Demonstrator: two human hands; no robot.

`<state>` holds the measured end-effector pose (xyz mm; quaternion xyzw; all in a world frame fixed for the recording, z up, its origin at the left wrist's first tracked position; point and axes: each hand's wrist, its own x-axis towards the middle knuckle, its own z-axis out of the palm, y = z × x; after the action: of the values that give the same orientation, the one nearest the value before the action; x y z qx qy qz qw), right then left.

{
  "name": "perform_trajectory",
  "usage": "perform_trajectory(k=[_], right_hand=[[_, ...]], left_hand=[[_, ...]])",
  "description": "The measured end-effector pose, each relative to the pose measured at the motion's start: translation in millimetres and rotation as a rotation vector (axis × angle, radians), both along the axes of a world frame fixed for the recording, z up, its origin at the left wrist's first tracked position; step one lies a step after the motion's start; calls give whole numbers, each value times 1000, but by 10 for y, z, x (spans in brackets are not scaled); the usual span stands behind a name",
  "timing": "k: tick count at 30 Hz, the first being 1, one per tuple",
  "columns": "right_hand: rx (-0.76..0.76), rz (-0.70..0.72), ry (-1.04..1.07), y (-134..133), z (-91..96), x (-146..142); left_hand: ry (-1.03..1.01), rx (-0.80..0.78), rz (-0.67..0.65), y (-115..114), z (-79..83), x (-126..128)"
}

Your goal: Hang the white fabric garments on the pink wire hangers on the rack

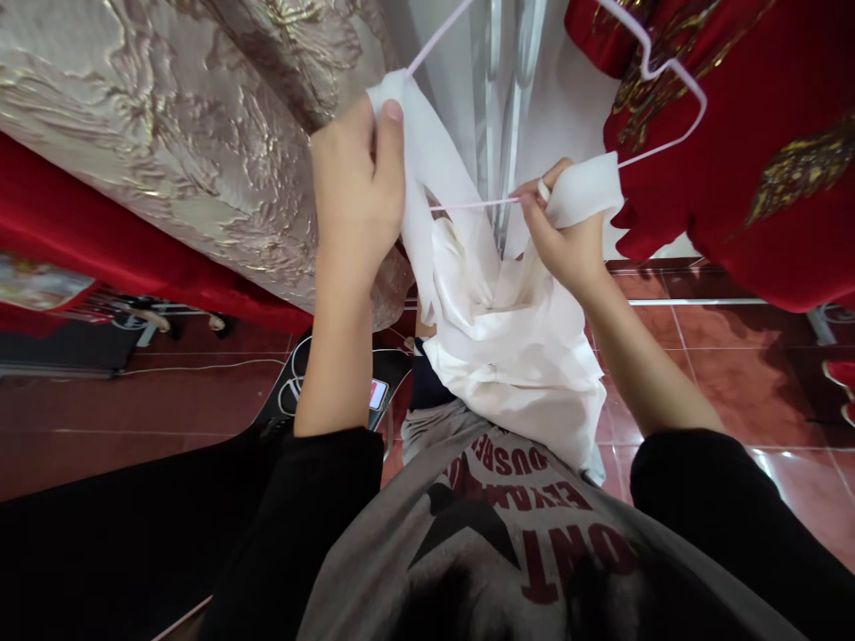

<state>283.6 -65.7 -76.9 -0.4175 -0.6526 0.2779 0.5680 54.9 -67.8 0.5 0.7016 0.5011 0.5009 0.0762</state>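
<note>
A white satin garment [514, 338] hangs in front of me from a thin pink wire hanger [668, 71]. My left hand [357, 187] is closed on the garment's left shoulder strap, with the thumb pressed on top where the strap meets the hanger's left arm. My right hand [567, 240] pinches the right strap and the hanger's lower bar; a ring shows on one finger. The garment's body droops between both forearms toward my grey printed shirt [527, 525].
A gold-beige brocade cloth [174, 125] hangs at the upper left over red fabric [80, 231]. A red garment with gold embroidery [768, 151] hangs at the upper right. Below lie red floor tiles [721, 356], a phone [378, 393] and white cables [200, 367].
</note>
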Motion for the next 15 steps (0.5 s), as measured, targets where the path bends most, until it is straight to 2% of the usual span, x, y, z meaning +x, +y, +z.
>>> perform_trajectory(k=[2, 4, 6, 8, 9, 11, 13, 14, 15], right_hand=[[19, 51, 118, -78, 99, 32], [-55, 77, 291, -174, 228, 165], [-261, 130, 367, -254, 370, 407], [-513, 198, 271, -287, 507, 711], [-607, 169, 204, -279, 570, 860], [-667, -63, 86, -222, 689, 1103], [-641, -347, 48, -132, 804, 1238], [-627, -427, 58, -84, 863, 1265], [-625, -447, 81, -38, 922, 1272]], left_hand=[[25, 12, 1, 18, -2, -43], [58, 15, 10, 47, 0, -73], [77, 8, 29, 72, -3, -95], [78, 1, 32, 86, -13, -117], [76, 1, 22, 89, -20, -129], [64, 10, -12, 91, -32, -152], [47, 28, -55, 94, -41, -170], [36, 36, -73, 95, -43, -176], [25, 43, -92, 95, -44, -180]])
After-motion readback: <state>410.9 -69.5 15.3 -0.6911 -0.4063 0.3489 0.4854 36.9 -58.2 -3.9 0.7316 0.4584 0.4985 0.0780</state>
